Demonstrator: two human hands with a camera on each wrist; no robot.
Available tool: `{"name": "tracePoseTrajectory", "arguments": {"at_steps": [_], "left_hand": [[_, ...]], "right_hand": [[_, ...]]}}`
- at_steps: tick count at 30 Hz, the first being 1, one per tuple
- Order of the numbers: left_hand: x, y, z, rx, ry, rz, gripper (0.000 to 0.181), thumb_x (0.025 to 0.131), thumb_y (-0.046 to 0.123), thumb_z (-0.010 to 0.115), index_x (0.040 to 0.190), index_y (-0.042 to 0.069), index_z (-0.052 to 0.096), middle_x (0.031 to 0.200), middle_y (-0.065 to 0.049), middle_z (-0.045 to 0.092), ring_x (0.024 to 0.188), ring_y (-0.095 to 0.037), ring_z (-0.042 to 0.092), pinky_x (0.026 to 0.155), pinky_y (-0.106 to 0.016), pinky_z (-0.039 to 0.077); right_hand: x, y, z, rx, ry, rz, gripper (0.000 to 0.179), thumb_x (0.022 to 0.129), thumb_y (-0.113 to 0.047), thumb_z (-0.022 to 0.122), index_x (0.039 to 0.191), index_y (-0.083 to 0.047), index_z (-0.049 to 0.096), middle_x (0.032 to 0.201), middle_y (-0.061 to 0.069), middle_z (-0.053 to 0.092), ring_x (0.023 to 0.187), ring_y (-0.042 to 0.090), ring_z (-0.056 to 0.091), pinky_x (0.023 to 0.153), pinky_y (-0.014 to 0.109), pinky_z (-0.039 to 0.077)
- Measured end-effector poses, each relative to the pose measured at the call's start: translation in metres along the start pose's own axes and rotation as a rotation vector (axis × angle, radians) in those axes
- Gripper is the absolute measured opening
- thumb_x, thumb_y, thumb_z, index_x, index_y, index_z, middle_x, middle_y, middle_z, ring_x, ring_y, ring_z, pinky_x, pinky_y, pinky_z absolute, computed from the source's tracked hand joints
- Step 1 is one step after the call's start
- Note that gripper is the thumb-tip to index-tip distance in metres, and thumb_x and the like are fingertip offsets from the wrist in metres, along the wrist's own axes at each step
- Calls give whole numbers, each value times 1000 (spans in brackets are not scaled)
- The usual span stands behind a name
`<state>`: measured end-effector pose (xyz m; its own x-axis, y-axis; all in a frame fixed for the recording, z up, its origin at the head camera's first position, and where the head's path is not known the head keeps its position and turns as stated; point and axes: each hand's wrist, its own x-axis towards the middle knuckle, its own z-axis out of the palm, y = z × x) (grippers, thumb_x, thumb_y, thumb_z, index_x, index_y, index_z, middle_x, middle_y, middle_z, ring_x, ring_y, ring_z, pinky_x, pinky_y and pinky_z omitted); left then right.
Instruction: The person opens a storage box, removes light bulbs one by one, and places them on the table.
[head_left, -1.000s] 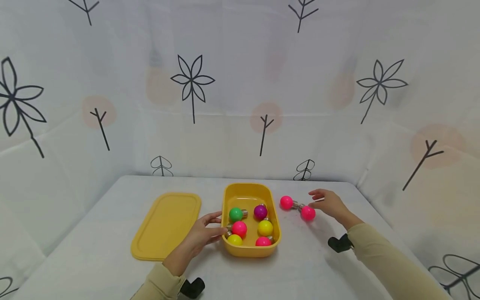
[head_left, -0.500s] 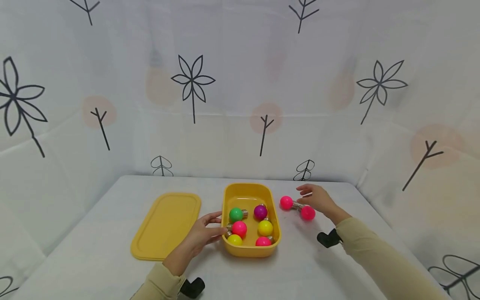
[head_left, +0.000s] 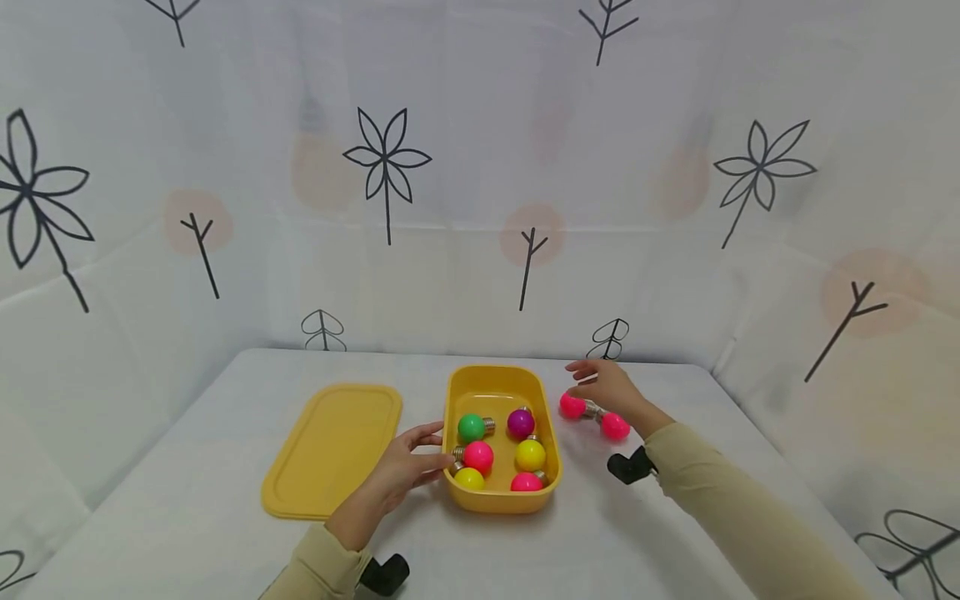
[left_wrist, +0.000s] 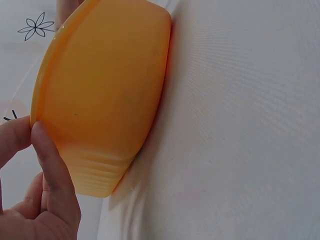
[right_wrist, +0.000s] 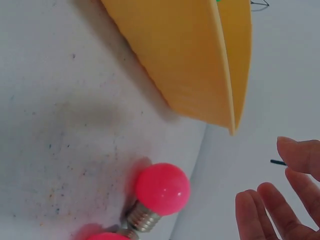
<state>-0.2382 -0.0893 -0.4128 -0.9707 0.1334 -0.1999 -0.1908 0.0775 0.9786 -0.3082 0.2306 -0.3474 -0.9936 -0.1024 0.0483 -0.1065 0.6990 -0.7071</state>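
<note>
A yellow plastic box (head_left: 501,502) stands on the white table with several coloured light bulbs inside: green (head_left: 471,428), purple (head_left: 521,425), pink (head_left: 478,457) and yellow (head_left: 530,456). My left hand (head_left: 397,472) pinches the box's left rim between thumb and finger; the left wrist view shows the box's outer wall (left_wrist: 110,75) by those fingertips. My right hand (head_left: 613,392), fingers loosely extended and holding nothing, hovers above two pink bulbs lying right of the box. The left pink bulb (head_left: 572,407) and right pink bulb (head_left: 615,427) lie with their metal screw bases together.
A flat yellow lid (head_left: 337,450) lies on the table (head_left: 210,500) left of the box. White cloth (head_left: 450,275) printed with plants hangs behind and on both sides. A black strap piece (head_left: 632,465) shows below the right wrist.
My right hand has moved left, from beyond the right pink bulb to over the left one. My left hand, the box and the bulbs stay in place.
</note>
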Motion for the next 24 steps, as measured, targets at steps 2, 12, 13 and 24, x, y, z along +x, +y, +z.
{"name": "tracePoseTrajectory", "arguments": {"at_steps": [2,12,13,24], "left_hand": [[-1,0,0,0,0,0,62,78,11,75,134,8,48,114,-12,51,88,-21,58,78,-32,53],[1,1,0,-20,5,-5,62,78,10,75,134,8,49,114,-13,51,88,-22,58,77,-31,54],[1,1,0,-19,3,-4,62,78,10,75,134,8,48,114,-13,51,88,-22,58,77,-31,54],[1,0,-1,-13,-6,-1,63,78,11,75,135,8,48,114,-13,51,89,-22,58,78,-31,53]], "right_hand": [[2,-5,3,1,-2,-11,42,83,-11,69,122,-1,56,115,21,56,104,36,55,81,38,52],[7,-30,20,24,-34,-30,41,84,-10,69,122,-2,56,118,20,56,104,34,55,85,39,51],[7,-33,22,27,-38,-34,41,84,-10,68,122,-2,56,118,20,55,104,34,55,85,40,50],[12,-58,45,77,-89,-60,38,84,-4,67,120,-1,57,119,21,55,103,31,55,87,39,50]]}}
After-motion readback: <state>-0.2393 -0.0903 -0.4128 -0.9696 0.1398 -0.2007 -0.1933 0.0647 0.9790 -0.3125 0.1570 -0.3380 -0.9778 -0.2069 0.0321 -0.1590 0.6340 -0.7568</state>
